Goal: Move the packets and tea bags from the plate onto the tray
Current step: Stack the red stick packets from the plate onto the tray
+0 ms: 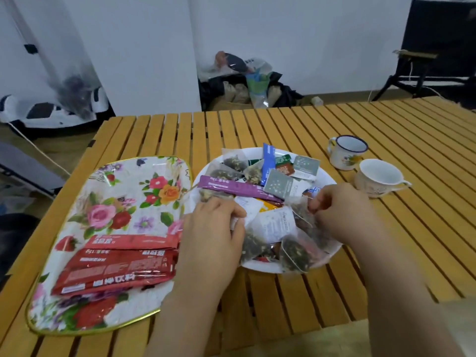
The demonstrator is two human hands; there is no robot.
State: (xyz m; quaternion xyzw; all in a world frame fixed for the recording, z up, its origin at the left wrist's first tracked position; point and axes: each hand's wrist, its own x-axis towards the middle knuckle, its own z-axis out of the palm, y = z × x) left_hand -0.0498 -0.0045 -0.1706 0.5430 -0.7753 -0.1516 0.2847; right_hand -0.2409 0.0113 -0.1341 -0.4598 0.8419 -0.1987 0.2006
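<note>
A white plate [332, 180] at the table's middle holds a heap of packets and pyramid tea bags, among them a long purple stick packet [239, 188] and grey-green sachets [279, 185]. Left of it lies a floral tray [121, 191] with several red packets [116, 266] on its near half. My left hand [213, 233] rests over the plate's left edge, fingers curled round a white packet [248, 210]. My right hand [342, 212] is over the plate's right side and pinches the top of a clear tea bag [301, 212].
Two white cups stand right of the plate: an enamel mug [347, 155] and a low cup with a handle [378, 177]. The slatted yellow table [412, 228] ends near me. Bags and a dark chair sit on the floor beyond.
</note>
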